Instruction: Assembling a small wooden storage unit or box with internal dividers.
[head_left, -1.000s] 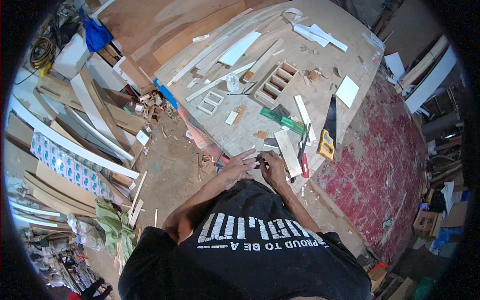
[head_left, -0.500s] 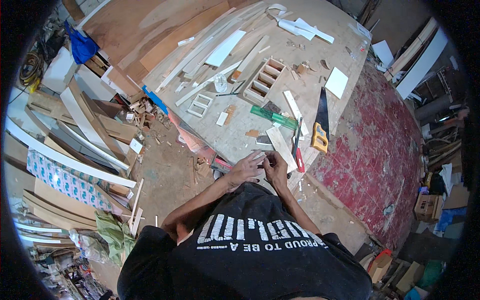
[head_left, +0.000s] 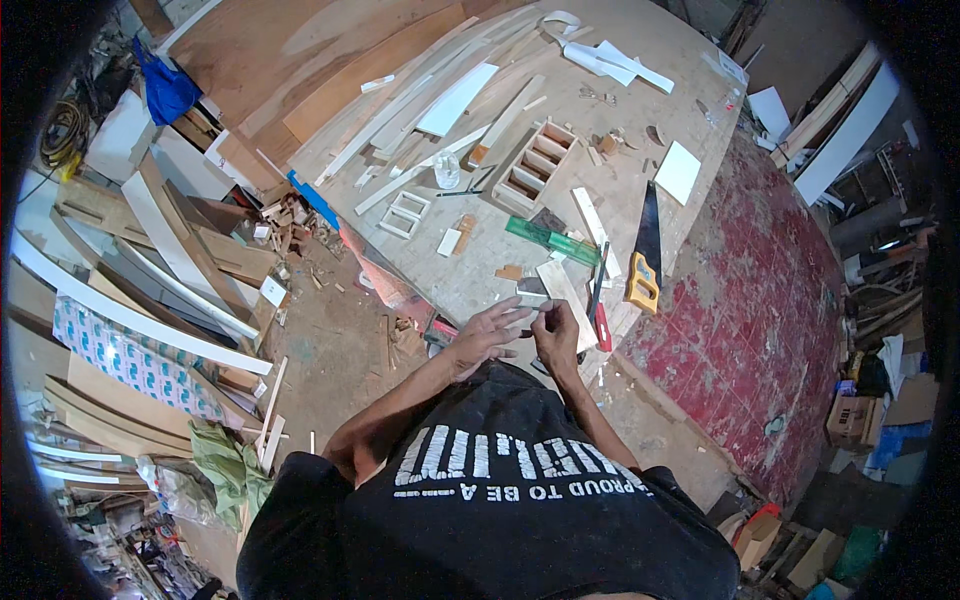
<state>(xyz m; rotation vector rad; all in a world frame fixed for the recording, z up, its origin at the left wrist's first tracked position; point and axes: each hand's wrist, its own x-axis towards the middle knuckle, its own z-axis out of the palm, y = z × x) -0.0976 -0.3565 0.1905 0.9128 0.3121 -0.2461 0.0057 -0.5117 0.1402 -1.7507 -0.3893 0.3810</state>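
At the near edge of the workbench (head_left: 455, 285), my left hand (head_left: 483, 342) is held with its fingers stretched out and spread. Close beside it, my right hand (head_left: 558, 332) is closed in a pinch; whatever sits between those fingertips is too small and hidden to name. A pale wooden strip (head_left: 562, 295) lies just beyond my right hand. Along it rest a dark slim tool (head_left: 598, 285) and a red-handled tool (head_left: 603, 328). A small pale block (head_left: 530, 300) and a dark grey patch of material (head_left: 531, 285) lie ahead of my fingers.
On the bench lie a handsaw (head_left: 646, 262) with a yellow handle, a green ruler-like strip (head_left: 552, 240), a compartmented wooden box (head_left: 536, 165), a small white frame (head_left: 405, 214), a clear jar (head_left: 446, 170) and long wood strips (head_left: 400, 110). Boards (head_left: 180, 220) crowd the left side.
My hands stay close together at the bench edge, with the left fingers slightly more spread. The bench and its things have shifted a little down and right in the view.
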